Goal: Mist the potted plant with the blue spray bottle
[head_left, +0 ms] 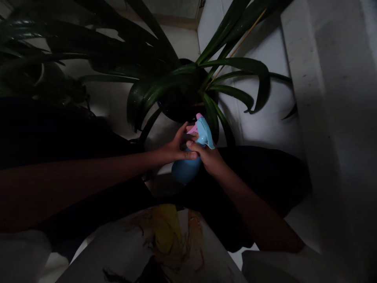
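2 hands (178,148) (209,156) hold a blue spray bottle (186,171).

A plant (188,70) with long, arching, dark green leaves stands in a round dark pot (172,114), and a thin stick (240,44) slants up among its right-hand leaves. Far left, in shadow, is a greenish vessel (51,80) with a curved rim, near more leaves. Pale tiles (256,127) lie around the pot; a whitish ledge (309,78), lightly specked, runs along the right.
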Motion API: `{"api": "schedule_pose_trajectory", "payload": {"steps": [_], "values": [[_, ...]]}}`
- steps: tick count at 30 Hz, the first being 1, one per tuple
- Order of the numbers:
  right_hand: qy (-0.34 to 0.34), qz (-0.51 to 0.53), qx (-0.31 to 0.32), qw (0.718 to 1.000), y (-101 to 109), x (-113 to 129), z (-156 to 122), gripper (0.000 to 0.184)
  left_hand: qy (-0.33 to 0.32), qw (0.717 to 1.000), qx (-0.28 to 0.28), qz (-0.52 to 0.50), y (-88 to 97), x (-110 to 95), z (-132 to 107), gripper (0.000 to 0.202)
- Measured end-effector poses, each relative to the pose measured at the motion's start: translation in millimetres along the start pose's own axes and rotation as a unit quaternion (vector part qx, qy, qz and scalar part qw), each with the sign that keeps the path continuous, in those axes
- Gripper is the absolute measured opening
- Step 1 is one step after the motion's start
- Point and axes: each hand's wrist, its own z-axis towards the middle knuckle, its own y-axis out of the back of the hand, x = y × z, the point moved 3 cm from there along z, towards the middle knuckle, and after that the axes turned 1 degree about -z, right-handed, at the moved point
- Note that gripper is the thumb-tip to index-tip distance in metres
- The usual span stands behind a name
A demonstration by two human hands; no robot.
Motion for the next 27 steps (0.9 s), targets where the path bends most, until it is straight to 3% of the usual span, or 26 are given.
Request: {"api": "schedule_pose_trajectory", "payload": {"steps": [5,9,15,17,21,27], "values": [[0.084,-0.052,-0.037,0.994,5.6,14.8,-2.0,0.045,-0.051,0.998,-0.01,0.024,-2.0,7.4,11.0,0.14],[0.14,-0.085,-0.076,0.984,9.7,24.8,-5.9,0.03,-0.048,0.997,0.031,0.054,-9.2,7.0,19.2,0.125],[0.083,-0.091,-0.127,0.984,16.2,20.2,-4.1,0.016,0.075,0.992,0.077,0.071,-17.2,14.1,26.9,0.068],[0.079,-0.085,-0.116,0.986,19.1,18.7,-0.1,0.017,0.071,0.991,0.094,0.059,-19.4,13.7,29.6,0.063],[0.11,-0.054,-0.069,0.99,22.9,21.3,6.8,0.036,0.066,0.99,0.087,0.085,-20.3,11.5,33.9,0.058],[0.054,-0.063,-0.12,0.989,21.8,16.1,2.7,0.017,0.122,0.979,0.06,0.154,-18.3,15.5,34.5,0.055]]}}
